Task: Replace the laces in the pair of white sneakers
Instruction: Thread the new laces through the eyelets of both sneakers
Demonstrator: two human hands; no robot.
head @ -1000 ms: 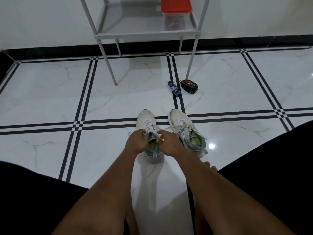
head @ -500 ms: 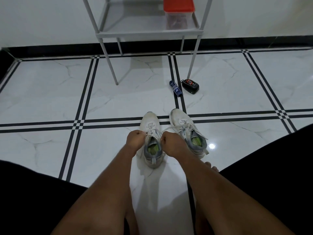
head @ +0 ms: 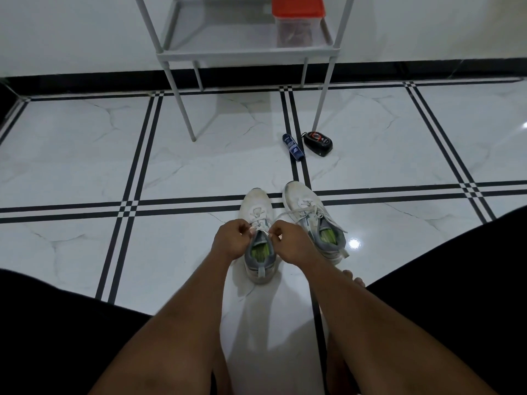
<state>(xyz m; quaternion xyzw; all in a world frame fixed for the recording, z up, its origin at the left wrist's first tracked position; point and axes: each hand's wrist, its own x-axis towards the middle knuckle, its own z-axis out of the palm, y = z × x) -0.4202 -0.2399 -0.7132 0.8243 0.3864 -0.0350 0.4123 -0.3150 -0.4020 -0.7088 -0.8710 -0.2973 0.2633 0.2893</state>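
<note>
Two white sneakers with grey collars and green insoles stand side by side on the marble floor, toes pointing away from me. The left sneaker (head: 256, 203) lies between my hands. My left hand (head: 231, 241) pinches one end of its white lace (head: 258, 223) at the top eyelets, and my right hand (head: 288, 242) pinches the other end. The right sneaker (head: 305, 203) stands just beside it, laced, with a loose lace trailing toward my right hand.
A small dark blue bottle (head: 293, 147) and a black shoe-polish applicator (head: 318, 143) lie on the floor beyond the sneakers. A grey metal rack (head: 245, 54) with a red-lidded box (head: 298, 19) stands against the wall. My bare toes (head: 352, 276) show near the right sneaker.
My hands have spread slightly apart at the left sneaker's top, each pulling a lace end outward. The green insole now shows between them.
</note>
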